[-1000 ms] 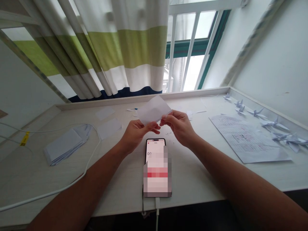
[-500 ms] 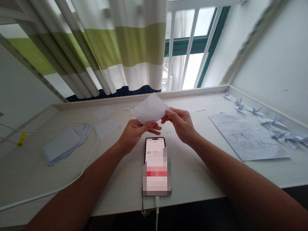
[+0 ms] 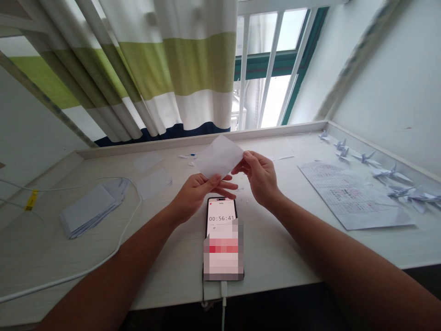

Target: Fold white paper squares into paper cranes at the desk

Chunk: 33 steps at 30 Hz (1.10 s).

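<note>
A white sheet of paper (image 3: 219, 156) is held up above the desk, tilted with one corner pointing away from me. My left hand (image 3: 198, 192) pinches its near edge, thumb on top and the other fingers beneath. At the sheet's right corner, my right hand (image 3: 260, 177) grips it between thumb and forefinger. Just below both hands, a phone (image 3: 222, 211) lies on the desk with a timer lit on its screen; its lower part is blurred out.
Folded paper cranes (image 3: 391, 174) line the right side beside a printed sheet (image 3: 344, 193). At left lie a paper stack (image 3: 91, 209) and loose white sheets (image 3: 154, 183). A white cable (image 3: 129, 225) curves past my left forearm. A raised rim (image 3: 165, 145) bounds the desk's back.
The paper has turned slightly and shifted a little to the right in both hands. My left fingers stretch further under it. A small blue-marked item now shows behind the sheet.
</note>
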### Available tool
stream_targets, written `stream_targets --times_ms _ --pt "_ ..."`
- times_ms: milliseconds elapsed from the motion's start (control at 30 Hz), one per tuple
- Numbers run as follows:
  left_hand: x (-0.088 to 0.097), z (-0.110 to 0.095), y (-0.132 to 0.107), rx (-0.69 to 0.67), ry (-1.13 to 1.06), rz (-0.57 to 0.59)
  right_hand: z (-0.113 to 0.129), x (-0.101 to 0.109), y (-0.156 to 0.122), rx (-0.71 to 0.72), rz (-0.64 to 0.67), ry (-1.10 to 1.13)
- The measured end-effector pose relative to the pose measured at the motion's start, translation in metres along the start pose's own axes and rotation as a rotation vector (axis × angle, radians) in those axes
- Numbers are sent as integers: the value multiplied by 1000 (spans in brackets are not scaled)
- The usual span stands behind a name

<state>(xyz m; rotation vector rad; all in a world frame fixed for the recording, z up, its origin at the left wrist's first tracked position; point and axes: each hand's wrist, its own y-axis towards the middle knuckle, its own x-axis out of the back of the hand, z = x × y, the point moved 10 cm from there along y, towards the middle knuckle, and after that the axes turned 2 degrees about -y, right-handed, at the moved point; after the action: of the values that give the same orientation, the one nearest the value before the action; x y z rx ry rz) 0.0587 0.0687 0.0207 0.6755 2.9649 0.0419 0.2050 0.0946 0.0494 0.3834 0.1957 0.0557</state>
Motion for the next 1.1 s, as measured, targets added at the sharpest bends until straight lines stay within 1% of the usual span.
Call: stream_targets --times_ms 100,167,233,333,467,567,767,867,933,1000,1100 --pt "0 -2 0 -25 -3 -9 -6 -16 -4 -30 143 -22" --pt "0 -2 1 -30 -5 -13 -5 -23 -7 -18 194 -47" --pt "-1 -1 1 -35 0 -12 -1 -24 -10 12 181 -90" --pt "-5 -1 1 -53 2 -13 5 -21 -11 45 128 -132" --pt "-9 -2 1 -78 -16 -17 2 -16 -9 21 75 -117" --pt "-10 -4 1 -83 -30 -20 2 -14 -8 40 58 -138" --pt "-9 -6 0 -72 -39 -27 1 -12 -7 60 69 -130" --pt "-12 -6 0 -69 -64 -7 2 -6 -6 68 12 -132" --pt "-14 -6 0 -68 -71 2 0 -5 -5 47 8 -107" --pt "-13 -6 0 -66 -58 -12 0 -3 -4 36 2 -88" --pt "-10 -5 -1 -47 -22 -35 6 4 -2 62 -54 -84"
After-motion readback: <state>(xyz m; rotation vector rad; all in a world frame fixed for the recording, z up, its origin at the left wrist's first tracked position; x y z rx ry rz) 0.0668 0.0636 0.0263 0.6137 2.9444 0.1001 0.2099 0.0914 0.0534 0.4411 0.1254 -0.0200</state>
